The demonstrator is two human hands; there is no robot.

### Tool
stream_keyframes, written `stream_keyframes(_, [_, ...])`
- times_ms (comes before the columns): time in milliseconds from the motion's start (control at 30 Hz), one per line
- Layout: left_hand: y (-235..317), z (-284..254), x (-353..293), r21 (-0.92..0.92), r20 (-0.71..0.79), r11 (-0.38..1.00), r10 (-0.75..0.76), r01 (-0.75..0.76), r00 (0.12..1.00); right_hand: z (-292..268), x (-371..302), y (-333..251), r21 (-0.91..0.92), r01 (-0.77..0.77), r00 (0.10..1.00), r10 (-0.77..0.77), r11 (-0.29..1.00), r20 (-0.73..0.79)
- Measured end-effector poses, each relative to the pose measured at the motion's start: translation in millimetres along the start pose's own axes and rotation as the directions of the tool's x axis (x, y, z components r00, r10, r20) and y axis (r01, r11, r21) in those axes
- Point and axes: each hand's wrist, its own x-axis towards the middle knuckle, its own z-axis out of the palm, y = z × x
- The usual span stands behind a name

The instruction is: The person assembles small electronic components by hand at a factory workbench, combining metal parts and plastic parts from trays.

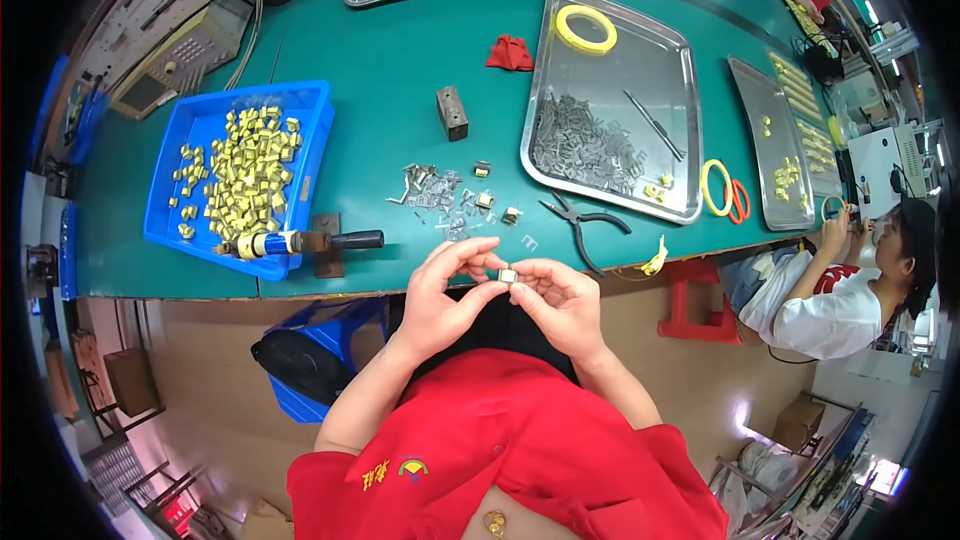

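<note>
Between my two hands, over the front edge of the green table, is a small transformer-like block [508, 276] with a pale face and darker sides. My left hand [447, 290] pinches it from the left with thumb and fingertips. From the right, the thumb and fingers of my right hand [560, 302] close on the same piece. Just beyond my fingers lie a loose pile of small metal clips [432, 187] and a few similar blocks [511, 215]. Black-handled pliers [580, 225] rest on the table to the right of my hands.
At the left, a blue bin [318, 130] holds many yellow-wrapped blocks [250, 170]; a clamp-like tool with a black handle [357, 240] stands beside it. A metal tray [610, 70] carries clips and a yellow tape roll [586, 30]. Orange scissors [739, 202] lie right. A co-worker [840, 290] sits farther right.
</note>
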Motion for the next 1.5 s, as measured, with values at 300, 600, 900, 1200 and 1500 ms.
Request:
stream_keyframes(300, [-2,8,4,-0.386,0.03,0.921,-0.04,0.049,0.999,-6,4,-9,0.369,-0.275,0.952,0.306,0.888,-0.025])
stream_keyframes(600, [-2,11,-4,-0.497,0.021,0.866,-0.043,0.048,0.999,-3,-1,-17,0.33,-0.302,0.947,0.322,0.895,-0.007])
stream_keyframes(900, [-3,12,-6,-0.47,0.016,0.881,-0.057,0.058,0.998,-1,-4,-17,0.291,-0.339,0.93,0.366,0.895,-0.043])
stream_keyframes(1200, [-5,13,-6,-0.385,0.04,0.922,-0.033,0.046,0.999,1,-3,-16,0.231,-0.269,0.951,0.296,0.935,-0.09])
stream_keyframes(1500, [3,13,-7,-0.595,0.085,0.765,-0.246,0.248,0.965,0,2,-14,-0.527,0.383,0.891,-0.454,0.759,-0.007])
